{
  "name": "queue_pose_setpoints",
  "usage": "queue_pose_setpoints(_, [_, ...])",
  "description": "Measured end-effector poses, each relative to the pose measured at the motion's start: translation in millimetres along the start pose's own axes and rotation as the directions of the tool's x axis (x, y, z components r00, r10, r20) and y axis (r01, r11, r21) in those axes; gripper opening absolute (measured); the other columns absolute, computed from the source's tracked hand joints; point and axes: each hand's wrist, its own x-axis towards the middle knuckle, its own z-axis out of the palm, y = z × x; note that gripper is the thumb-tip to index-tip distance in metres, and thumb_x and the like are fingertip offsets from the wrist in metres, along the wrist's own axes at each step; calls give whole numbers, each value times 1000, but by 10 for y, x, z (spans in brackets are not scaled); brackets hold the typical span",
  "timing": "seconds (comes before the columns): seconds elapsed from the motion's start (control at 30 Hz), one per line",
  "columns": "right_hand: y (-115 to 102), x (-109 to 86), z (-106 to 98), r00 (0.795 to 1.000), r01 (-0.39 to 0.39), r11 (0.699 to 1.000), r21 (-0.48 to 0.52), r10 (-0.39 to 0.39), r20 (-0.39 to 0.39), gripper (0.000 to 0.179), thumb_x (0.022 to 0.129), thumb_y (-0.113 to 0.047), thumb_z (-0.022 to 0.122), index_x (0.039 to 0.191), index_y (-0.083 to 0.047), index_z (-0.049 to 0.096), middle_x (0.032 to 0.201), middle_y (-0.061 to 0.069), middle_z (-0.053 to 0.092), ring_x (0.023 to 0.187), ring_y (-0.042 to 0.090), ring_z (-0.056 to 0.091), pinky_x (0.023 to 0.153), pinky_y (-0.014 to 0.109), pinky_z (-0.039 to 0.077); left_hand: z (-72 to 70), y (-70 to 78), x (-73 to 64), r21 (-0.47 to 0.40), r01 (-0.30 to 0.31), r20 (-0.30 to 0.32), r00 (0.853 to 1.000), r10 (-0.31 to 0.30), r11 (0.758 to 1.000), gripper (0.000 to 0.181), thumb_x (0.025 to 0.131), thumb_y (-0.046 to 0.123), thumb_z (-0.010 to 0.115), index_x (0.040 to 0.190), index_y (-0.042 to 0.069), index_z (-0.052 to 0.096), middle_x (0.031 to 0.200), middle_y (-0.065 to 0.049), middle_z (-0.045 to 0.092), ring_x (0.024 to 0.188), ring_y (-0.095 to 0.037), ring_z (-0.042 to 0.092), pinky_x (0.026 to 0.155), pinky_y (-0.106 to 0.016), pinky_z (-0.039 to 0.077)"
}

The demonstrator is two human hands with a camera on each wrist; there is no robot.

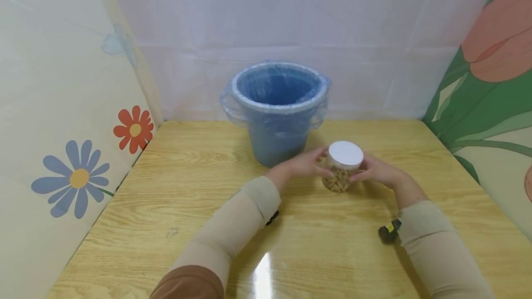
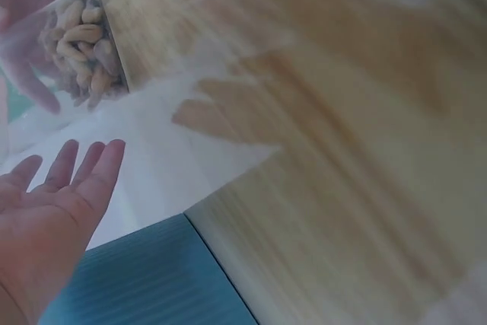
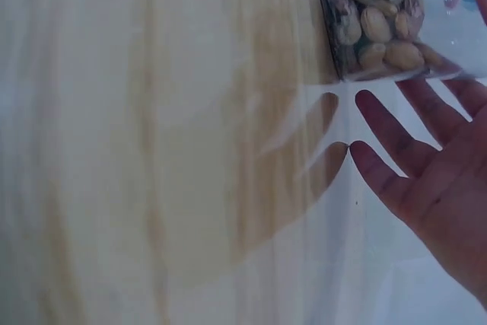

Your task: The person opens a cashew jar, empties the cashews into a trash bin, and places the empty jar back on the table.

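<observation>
A clear, round jar [image 1: 341,168] of tan nuts [image 3: 375,24] with a flat white lid [image 1: 346,152] is right of centre in the head view, between the bare left hand [image 1: 305,164] and bare right hand [image 1: 379,170]. Both hands' fingers [image 3: 392,132] extend loosely beside it, uncurled; contact is unclear.

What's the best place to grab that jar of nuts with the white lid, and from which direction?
Probably the clear side wall of the jar, below the white lid, coming from left and right together. It stands upright, so both sides are reachable; the left hand and right hand flank it. I'd avoid lifting by the lid: its tightness can't be seen.
</observation>
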Motion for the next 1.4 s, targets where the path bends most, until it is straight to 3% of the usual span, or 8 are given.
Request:
queue_pose_setpoints(0.4, [-24,28,61,999,-50,999,-4,50,7,79,76,-10,73,136,10,25,136,31,33,125,46,30,104,58,19,30,-2,25,7,-18,37,999,18,1000,80,79,34,71,144,18,26,138,-7,42,123,-24,43,97,-36,40])
queue_pose_setpoints(0.7, [-24,49,78,996,-89,996,-19,89,13,77,76,-15,73,136,6,29,135,28,37,124,43,35,104,57,21,66,-43,39,-66,32,21,999,-31,997,81,76,34,74,143,24,29,136,-5,44,121,-24,45,93,-37,43])
queue_pose_setpoints(1.13, [-130,65,116,999,-10,999,-39,9,-32,72,76,-12,73,133,8,34,133,29,40,122,45,38,100,56,29,-8,-23,-31,-69,32,-42,999,-35,997,91,72,39,75,145,20,24,134,-6,46,118,-23,48,94,-35,42])
queue_pose_setpoints(1.4, [-228,104,142,999,26,999,-27,-27,-28,74,74,-11,74,134,6,34,134,27,39,123,44,37,99,55,31,-71,-36,-94,-110,-11,-57,998,4,994,90,72,36,76,145,21,25,134,-7,46,119,-27,47,91,-35,45])
